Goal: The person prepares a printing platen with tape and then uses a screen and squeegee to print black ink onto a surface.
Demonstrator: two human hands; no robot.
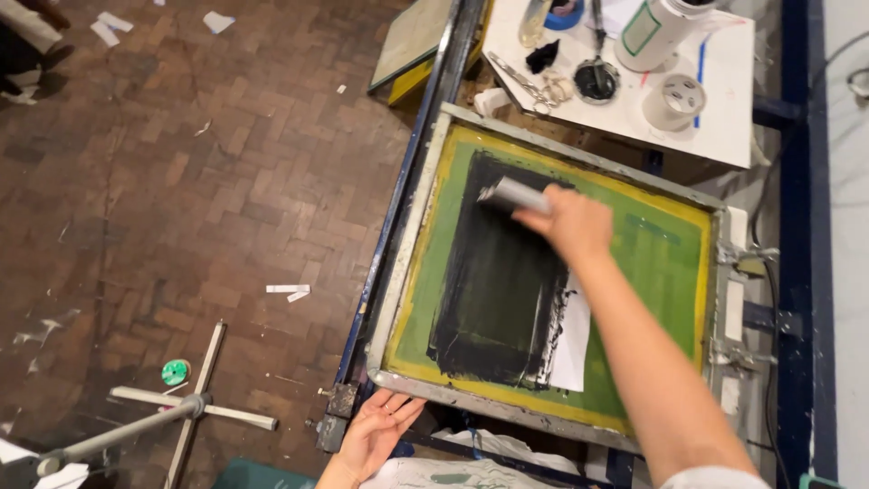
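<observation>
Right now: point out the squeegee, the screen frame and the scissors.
squeegee (514, 193), head view, on its grey handle beside the right hand (572, 224).
screen frame (405, 263), head view, on the left metal rail.
scissors (528, 87), head view, on the blades, lying on the white side table (724, 100).

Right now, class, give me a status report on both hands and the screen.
Right hand gripping squeegee on the black-inked screen. Left hand open, fingers at the frame's near corner. Nothing blocking the mesh.
</observation>
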